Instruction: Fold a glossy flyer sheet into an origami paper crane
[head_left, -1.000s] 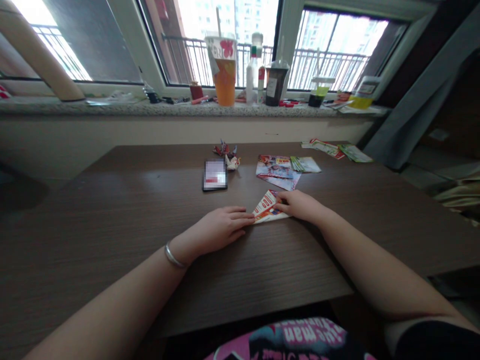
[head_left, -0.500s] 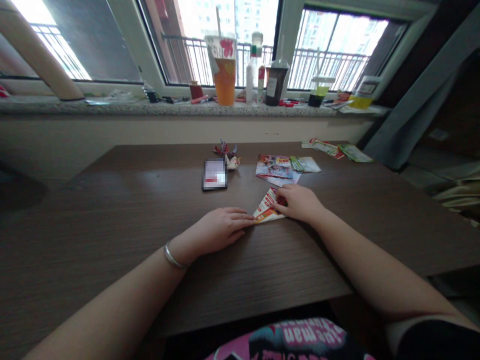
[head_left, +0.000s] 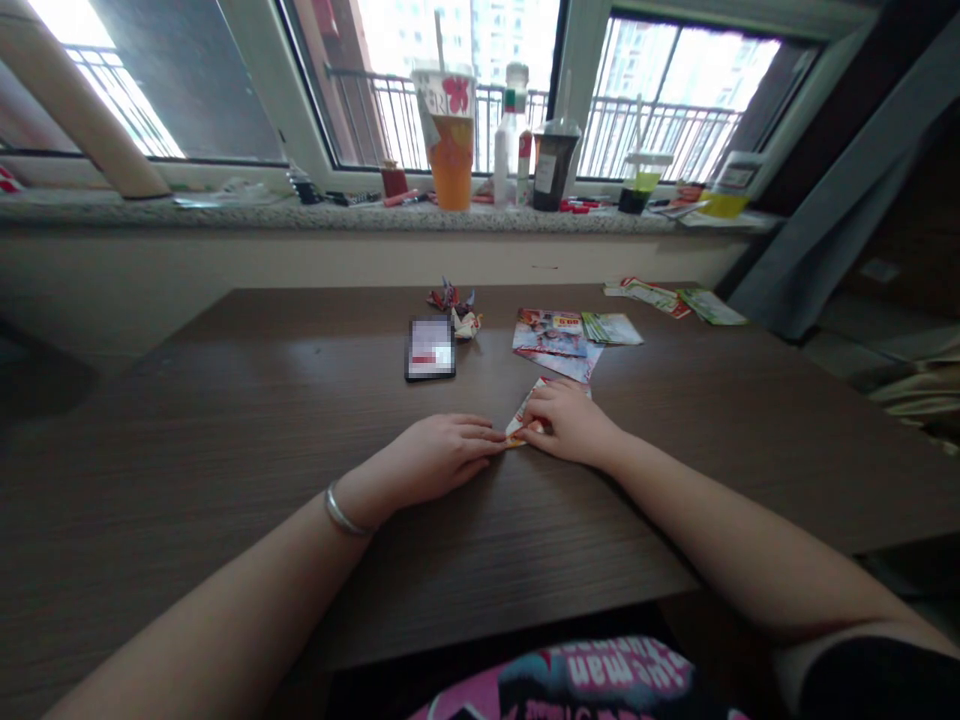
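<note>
A folded piece of printed paper (head_left: 514, 425), white with red and orange, lies flat on the table, its narrow corner towards the left. My left hand (head_left: 442, 455) rests on the table with fingers stretched out, the fingertips touching that corner. My right hand (head_left: 571, 422) lies over the paper, thumb and curled fingers pressed on it near the left corner. It covers most of the paper, so the folds beneath are hidden. A silver bangle (head_left: 343, 512) circles my left wrist.
Beyond my hands are a phone (head_left: 430, 350) with a blurred screen, folded paper figures (head_left: 466, 324) and printed leaflets (head_left: 551, 333). More leaflets (head_left: 711, 306) lie at the back right. On the windowsill (head_left: 247, 214) stand a large cup of orange drink (head_left: 451, 160), bottles and other cups.
My right hand has slid left along the paper towards the corner by my left fingertips, covering more of it. My left hand has stayed nearly in place.
</note>
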